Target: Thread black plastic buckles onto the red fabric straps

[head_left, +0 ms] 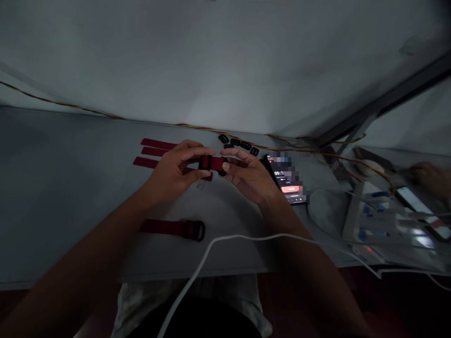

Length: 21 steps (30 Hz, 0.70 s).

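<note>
Between my two hands I hold a short red webbing strap (216,164) with black buckles on it. My left hand (179,168) pinches the black slider buckle (205,163) at its left end. The thumb and fingers of my right hand (248,171) grip the right end, where a dark ring or buckle (223,168) is partly covered. Several flat red straps (158,143) lie side by side beyond my left hand. Nearer to me, another red strap (165,227) lies on the table with a black D-ring (199,231) at its right end.
Several black buckles (235,142) lie behind my hands. A lit phone (287,180) is beside my right wrist. Twisted wires (225,131) run along the wall, and a white cable (243,237) crosses in front. At right, another person's hand (428,176) is near a second phone (419,206).
</note>
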{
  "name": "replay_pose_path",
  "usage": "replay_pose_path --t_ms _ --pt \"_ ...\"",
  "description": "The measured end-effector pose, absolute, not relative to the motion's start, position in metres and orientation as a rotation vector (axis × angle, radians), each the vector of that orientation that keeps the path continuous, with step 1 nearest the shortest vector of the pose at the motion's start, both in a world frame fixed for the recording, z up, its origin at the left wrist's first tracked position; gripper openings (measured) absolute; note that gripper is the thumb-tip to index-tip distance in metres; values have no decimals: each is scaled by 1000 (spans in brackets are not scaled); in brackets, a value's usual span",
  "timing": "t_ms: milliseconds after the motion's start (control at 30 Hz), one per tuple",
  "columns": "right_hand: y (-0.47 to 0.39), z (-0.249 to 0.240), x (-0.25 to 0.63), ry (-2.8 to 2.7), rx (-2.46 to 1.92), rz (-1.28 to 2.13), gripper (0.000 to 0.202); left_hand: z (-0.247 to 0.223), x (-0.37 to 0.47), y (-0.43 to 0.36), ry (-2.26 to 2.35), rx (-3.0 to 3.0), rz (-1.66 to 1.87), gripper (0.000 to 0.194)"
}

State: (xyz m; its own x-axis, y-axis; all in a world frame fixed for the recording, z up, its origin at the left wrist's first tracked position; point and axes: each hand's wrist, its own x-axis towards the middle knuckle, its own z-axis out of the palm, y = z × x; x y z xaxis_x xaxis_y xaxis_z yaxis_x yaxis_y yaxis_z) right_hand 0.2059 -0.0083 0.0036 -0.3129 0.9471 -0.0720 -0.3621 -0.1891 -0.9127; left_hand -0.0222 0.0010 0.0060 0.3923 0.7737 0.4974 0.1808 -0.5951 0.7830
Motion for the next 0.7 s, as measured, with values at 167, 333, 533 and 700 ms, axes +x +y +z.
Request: replay_pose_path --t_ms 167,333,533,700 --pt "-12 7 201 -1102 -844 1726 31 -1 -22 3 807 2288 1281 44" --pt "-14 9 192 -1203 -960 1668 37 -2 -20 3 739 2375 1278 49" --pt "-12 6 194 -1137 -953 1642 38 5 -22 -2 897 2276 1202 45" --pt "-16 14 194 -1346 -917 1416 45 6 -24 -3 952 2120 1173 38"
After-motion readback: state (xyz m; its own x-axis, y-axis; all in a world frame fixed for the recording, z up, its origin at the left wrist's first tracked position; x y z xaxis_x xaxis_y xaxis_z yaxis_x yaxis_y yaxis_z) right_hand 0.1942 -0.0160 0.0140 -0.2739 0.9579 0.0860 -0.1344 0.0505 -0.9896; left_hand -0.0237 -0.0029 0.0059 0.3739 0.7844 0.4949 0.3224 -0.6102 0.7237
